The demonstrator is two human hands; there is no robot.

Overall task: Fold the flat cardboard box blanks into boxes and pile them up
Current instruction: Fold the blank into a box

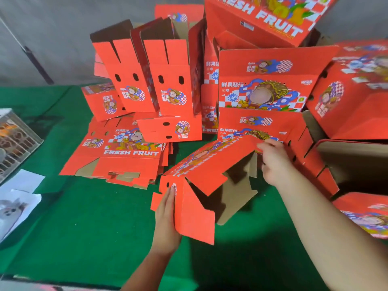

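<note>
A half-opened red box blank (205, 171) with printed fruit artwork stands on the green table (94, 227), its brown inside showing. My left hand (165, 219) lies flat with straight fingers against the blank's left end panel. My right hand (273, 162) grips the blank's upper right edge, fingers curled over it. A stack of flat red blanks (117, 156) marked FRESH FRUIT lies to the left. Folded red boxes (260, 89) are piled behind and to the right.
Two open-topped red boxes (147, 80) stand upright at the back centre. More red boxes (357, 91) crowd the right side. A wire basket (14, 139) and white paper sheets (19, 198) sit at the left edge.
</note>
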